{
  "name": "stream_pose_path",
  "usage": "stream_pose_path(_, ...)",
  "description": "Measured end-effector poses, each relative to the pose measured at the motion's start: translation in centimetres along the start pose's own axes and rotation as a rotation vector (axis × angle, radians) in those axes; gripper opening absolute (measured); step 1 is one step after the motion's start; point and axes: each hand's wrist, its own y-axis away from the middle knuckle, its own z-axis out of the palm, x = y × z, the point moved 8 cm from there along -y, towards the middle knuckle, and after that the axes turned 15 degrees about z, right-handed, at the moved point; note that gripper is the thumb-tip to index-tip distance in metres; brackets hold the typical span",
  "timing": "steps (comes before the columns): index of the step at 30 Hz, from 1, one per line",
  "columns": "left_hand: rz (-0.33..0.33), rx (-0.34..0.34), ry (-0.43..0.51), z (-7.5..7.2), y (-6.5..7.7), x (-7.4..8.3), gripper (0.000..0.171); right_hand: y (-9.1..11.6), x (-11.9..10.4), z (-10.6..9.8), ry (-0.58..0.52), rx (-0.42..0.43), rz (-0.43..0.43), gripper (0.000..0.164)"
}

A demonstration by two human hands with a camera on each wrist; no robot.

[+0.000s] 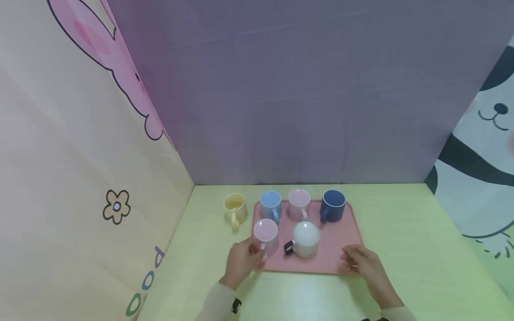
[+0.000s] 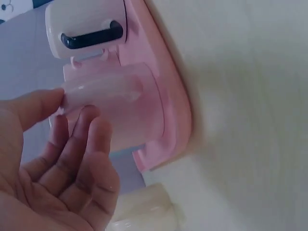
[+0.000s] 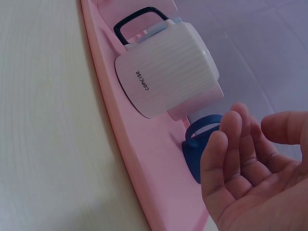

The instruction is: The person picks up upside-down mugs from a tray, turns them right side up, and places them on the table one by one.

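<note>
At the front left of the pink tray (image 1: 281,266), my left hand (image 1: 242,260) pinches the handle of a pink mug (image 1: 266,232). In the left wrist view the thumb (image 2: 45,102) lies against that handle, with the other fingers curled below. Beside this mug stands a white lidded mug (image 1: 306,240) with a black handle pointing left. My right hand (image 1: 363,263), its fingers loosely bent and holding nothing, hovers by the tray's front right corner. The right wrist view shows its fingers overlapping a dark blue mug (image 3: 195,154).
Along the tray's back edge stand a light blue mug (image 1: 271,204), a second pink mug (image 1: 299,204) and the dark blue one. A yellow mug (image 1: 235,208) stands on the pale table (image 1: 405,240), left of the tray. A purple-grey wall (image 1: 305,111) rises behind.
</note>
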Motion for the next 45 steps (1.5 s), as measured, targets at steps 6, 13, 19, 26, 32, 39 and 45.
stream_pose_path(6, -0.129, 0.072, 0.180, 0.5, 0.6, -0.9, 0.013, 0.2, 0.0, 0.1, -0.007, -0.002, 0.004, 0.031)
stream_pose_path(13, -0.156, 0.024, 0.440, 2.1, 0.5, -1.2, 0.014, 0.2, 0.0, 0.0, -0.040, -0.006, 0.001, 0.027)
stream_pose_path(19, -0.217, 0.019, 0.561, 2.9, 0.8, -1.4, 0.018, 0.0, 0.3, 0.1, -0.048, -0.003, 0.004, 0.027)
stream_pose_path(26, -0.227, 0.066, 0.531, 2.8, 0.8, -1.6, 0.015, 0.0, 0.1, 0.0, -0.059, -0.009, -0.018, 0.024)
stream_pose_path(32, -0.206, 0.076, 0.511, 2.3, 0.5, -1.2, 0.016, 0.2, -0.1, -0.1, -0.068, -0.010, -0.032, 0.026)
stream_pose_path(39, -0.142, 0.102, 0.475, 1.5, 0.1, -0.3, 0.015, 0.3, -0.2, 0.0, -0.068, -0.013, -0.042, 0.028)
stream_pose_path(45, -0.069, 0.155, 0.446, 0.2, -0.6, 0.9, 0.014, 0.3, -0.3, 0.0, -0.073, -0.017, -0.042, 0.031)
